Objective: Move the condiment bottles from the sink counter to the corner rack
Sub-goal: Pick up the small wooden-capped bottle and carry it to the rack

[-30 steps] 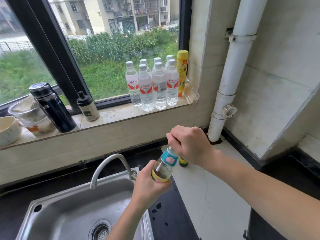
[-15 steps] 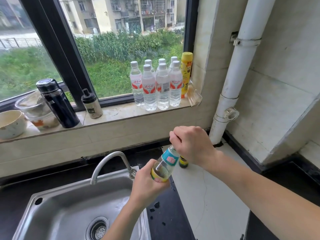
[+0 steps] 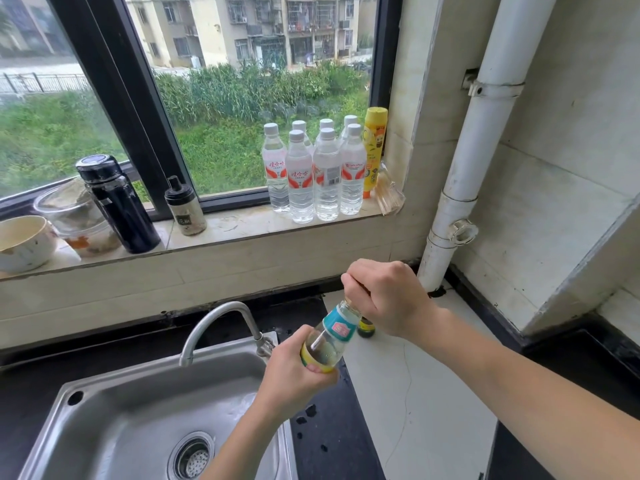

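Condiment bottle (image 3: 329,344) tilted, neck up-right of faucet (image 3: 221,323); left hand (image 3: 294,372) clamped on base, right hand (image 3: 384,299) closed over cap.

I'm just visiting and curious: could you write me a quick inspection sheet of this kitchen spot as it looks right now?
Surface: pale counter beside a steel sink; dark specks near the sink edge.
Job's things: tilted condiment bottle held over the sink edge; small dark bottle behind it on the counter.
Clutter: water bottles, yellow bottle, black flask, bowl on the windowsill.
Hands: left hand grips the bottle's base; right hand covers its top.
Cables: nothing seen.
Surroundings: window, white pipe, tap.
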Action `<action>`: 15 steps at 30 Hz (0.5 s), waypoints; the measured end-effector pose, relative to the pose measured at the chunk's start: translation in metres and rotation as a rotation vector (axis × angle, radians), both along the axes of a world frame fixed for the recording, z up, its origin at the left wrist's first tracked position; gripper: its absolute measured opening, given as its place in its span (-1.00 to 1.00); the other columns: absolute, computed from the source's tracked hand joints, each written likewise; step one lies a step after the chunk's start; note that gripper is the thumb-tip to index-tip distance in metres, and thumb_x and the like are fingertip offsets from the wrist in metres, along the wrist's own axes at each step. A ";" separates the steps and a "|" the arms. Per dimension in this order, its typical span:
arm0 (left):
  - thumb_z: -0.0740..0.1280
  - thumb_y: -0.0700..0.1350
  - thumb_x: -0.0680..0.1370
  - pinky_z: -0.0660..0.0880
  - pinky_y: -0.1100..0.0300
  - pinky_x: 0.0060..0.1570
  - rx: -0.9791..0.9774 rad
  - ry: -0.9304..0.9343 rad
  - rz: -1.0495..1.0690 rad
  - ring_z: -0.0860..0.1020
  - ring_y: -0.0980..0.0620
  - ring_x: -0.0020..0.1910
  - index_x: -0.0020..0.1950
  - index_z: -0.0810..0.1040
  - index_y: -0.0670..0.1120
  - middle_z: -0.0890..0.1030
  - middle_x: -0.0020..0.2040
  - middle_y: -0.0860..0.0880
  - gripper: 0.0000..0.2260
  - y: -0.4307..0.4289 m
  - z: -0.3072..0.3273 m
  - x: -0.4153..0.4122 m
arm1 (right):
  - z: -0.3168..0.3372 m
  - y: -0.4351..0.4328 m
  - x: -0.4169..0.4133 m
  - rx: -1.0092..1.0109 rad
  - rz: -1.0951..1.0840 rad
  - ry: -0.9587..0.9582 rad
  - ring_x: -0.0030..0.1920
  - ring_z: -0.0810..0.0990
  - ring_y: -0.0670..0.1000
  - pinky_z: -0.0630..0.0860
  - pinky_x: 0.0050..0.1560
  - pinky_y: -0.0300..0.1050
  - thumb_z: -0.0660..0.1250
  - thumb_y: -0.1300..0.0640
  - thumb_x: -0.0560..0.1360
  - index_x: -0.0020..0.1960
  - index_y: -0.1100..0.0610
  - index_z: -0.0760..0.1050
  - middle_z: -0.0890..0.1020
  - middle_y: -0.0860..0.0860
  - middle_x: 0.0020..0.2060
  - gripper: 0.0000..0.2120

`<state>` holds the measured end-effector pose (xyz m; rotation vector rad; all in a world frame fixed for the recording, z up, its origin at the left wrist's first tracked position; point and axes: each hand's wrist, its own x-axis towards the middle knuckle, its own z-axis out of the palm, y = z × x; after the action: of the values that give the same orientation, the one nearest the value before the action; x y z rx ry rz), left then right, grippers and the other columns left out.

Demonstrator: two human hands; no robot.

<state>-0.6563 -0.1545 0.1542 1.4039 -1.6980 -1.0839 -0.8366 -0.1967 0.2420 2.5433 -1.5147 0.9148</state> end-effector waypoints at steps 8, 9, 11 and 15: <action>0.41 -0.04 0.21 0.38 0.16 -0.37 -0.007 -0.318 0.083 0.39 0.06 -0.40 -0.19 0.38 -0.01 0.47 -0.37 0.07 -0.72 0.007 -0.005 -0.003 | 0.013 0.001 0.011 0.480 -0.370 0.227 -0.17 0.48 0.14 0.36 -0.21 -0.07 0.12 -0.05 0.55 -0.22 0.13 0.43 0.49 0.08 -0.24 -0.70; 0.41 -0.06 0.19 0.35 0.15 -0.39 0.016 -0.232 0.071 0.36 0.07 -0.42 -0.21 0.39 -0.02 0.45 -0.39 0.09 -0.73 0.007 -0.005 -0.001 | 0.010 0.003 0.011 0.388 -0.318 0.198 -0.19 0.51 0.14 0.38 -0.23 -0.06 0.11 -0.10 0.56 -0.25 0.12 0.43 0.50 0.06 -0.28 -0.64; 0.42 -0.13 0.18 0.31 0.15 -0.41 0.057 -0.056 0.044 0.31 0.09 -0.44 -0.25 0.41 -0.01 0.41 -0.43 0.12 -0.76 0.007 -0.003 0.002 | 0.003 0.008 0.009 0.176 -0.130 0.084 -0.29 0.54 0.08 0.46 -0.33 -0.03 0.09 -0.16 0.55 -0.27 0.11 0.47 0.54 -0.01 -0.35 -0.58; 0.46 -0.19 0.21 0.33 0.19 -0.40 0.048 -0.002 -0.008 0.34 0.14 -0.45 -0.26 0.44 0.05 0.44 -0.43 0.16 -0.74 0.008 0.005 0.005 | -0.007 0.004 0.001 -0.051 0.063 0.019 -0.51 0.45 0.05 0.37 -0.54 -0.09 0.11 -0.05 0.58 -0.33 0.14 0.43 0.51 -0.02 -0.46 -0.60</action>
<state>-0.6515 -0.1469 0.1591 1.4293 -1.6901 -1.1346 -0.8358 -0.1923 0.2352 2.5698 -1.3950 0.9208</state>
